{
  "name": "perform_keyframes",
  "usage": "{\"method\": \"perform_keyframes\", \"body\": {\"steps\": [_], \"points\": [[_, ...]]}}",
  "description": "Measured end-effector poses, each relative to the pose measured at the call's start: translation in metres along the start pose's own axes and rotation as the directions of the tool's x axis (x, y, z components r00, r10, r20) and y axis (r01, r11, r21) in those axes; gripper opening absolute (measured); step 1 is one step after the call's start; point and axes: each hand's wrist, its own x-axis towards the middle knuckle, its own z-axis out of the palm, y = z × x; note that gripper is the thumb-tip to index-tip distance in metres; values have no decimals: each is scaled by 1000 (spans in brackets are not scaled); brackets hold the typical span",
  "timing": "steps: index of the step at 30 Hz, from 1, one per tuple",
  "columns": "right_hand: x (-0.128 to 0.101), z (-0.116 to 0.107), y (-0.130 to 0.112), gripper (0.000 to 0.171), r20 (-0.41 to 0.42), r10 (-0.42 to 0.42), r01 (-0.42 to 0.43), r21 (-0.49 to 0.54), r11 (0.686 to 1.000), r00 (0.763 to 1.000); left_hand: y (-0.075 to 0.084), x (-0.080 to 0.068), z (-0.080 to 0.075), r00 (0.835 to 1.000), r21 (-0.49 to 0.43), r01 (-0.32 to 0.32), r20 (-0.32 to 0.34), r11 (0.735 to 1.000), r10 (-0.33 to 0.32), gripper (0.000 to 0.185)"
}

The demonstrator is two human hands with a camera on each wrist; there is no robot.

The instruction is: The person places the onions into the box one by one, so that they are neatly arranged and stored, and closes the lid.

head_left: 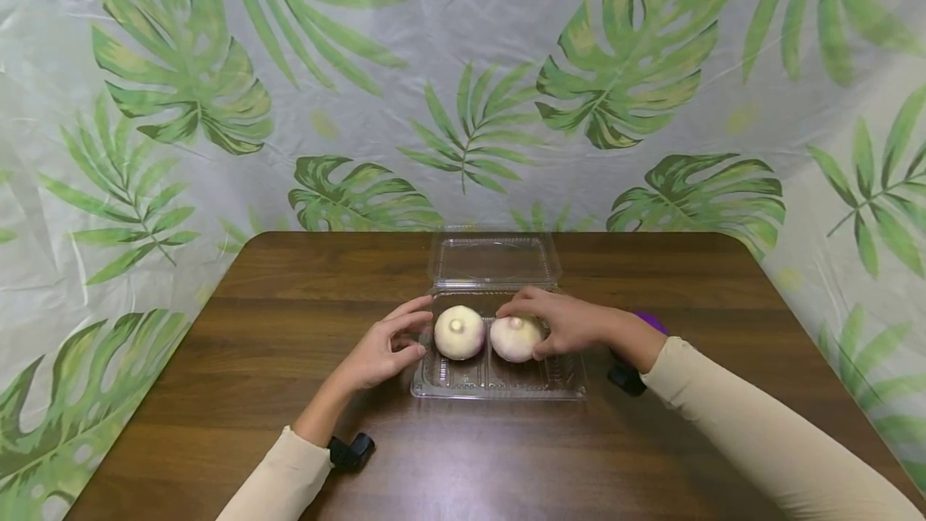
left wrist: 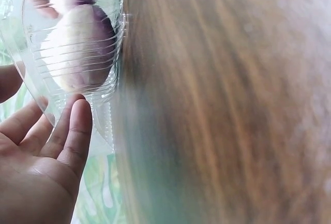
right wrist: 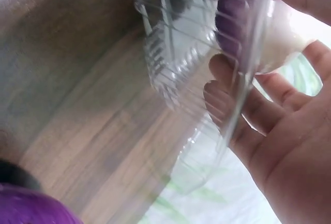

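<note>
On the wooden table [head_left: 289,392], an open clamshell [head_left: 499,380] holds two onions [head_left: 459,333].

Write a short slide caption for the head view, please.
Right hand grips one of two pale round vegetables in an open clear clamshell.

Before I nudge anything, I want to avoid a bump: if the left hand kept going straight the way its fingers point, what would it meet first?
The left hand points right, fingertips at the clear container. It would likely meet that wall first, then the left bun just inside.
</note>
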Motion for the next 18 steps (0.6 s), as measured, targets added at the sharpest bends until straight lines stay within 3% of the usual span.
{"method": "perform_keyframes", "body": {"steps": [18], "points": [[-2,11,-6,71,40,-65,65,6,998,997,-1,0,1,999,6,-35,-12,999,35,52]]}}
